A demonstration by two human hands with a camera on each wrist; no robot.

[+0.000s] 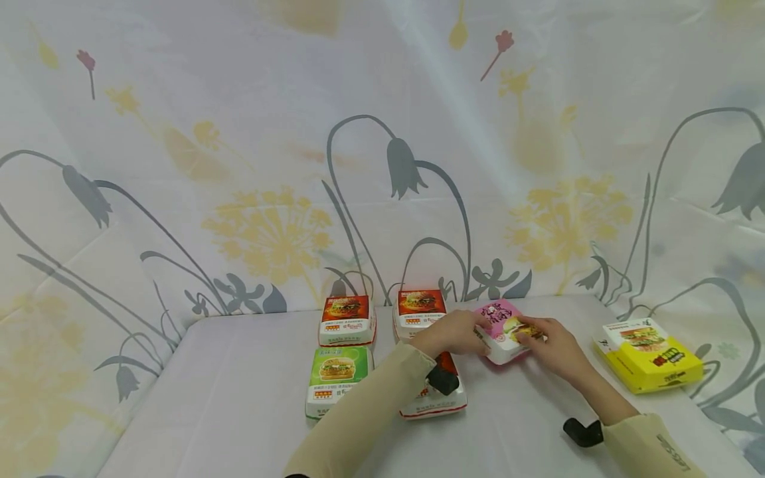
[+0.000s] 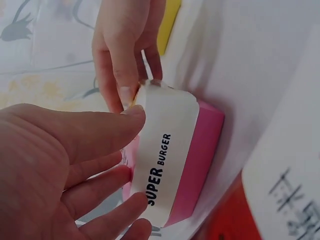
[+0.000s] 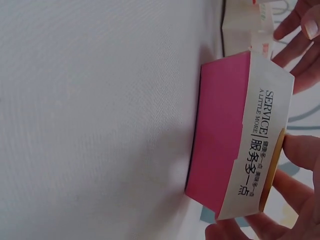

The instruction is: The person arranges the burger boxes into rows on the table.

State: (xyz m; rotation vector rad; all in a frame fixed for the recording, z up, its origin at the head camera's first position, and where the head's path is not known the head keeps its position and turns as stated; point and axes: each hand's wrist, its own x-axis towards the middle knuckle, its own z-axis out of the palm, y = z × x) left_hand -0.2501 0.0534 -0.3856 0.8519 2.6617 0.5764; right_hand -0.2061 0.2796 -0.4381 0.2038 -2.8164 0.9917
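A pink and white burger box (image 1: 501, 317) with a burger picture on its lid sits on the white-covered table, between my two hands. My right hand (image 1: 558, 348) grips its right end, thumb on the lid edge and fingers round the far corner. At the box's left end is my left hand (image 1: 457, 332), thumb and fingers spread and relaxed along the lid's edge. In the left wrist view, the white side of the burger box (image 2: 167, 150) reads "SUPER BURGER". The right wrist view shows its deep pink lower wall (image 3: 220, 130) close to the table.
To the left stand two red-topped burger boxes (image 1: 345, 322) (image 1: 420, 307) at the back, with a green one (image 1: 337, 372) in front. Another red-topped box (image 1: 439, 405) is partly hidden under my left forearm. A yellow box (image 1: 654, 358) lies right. Flower-patterned cloth (image 1: 382, 219) hangs behind.
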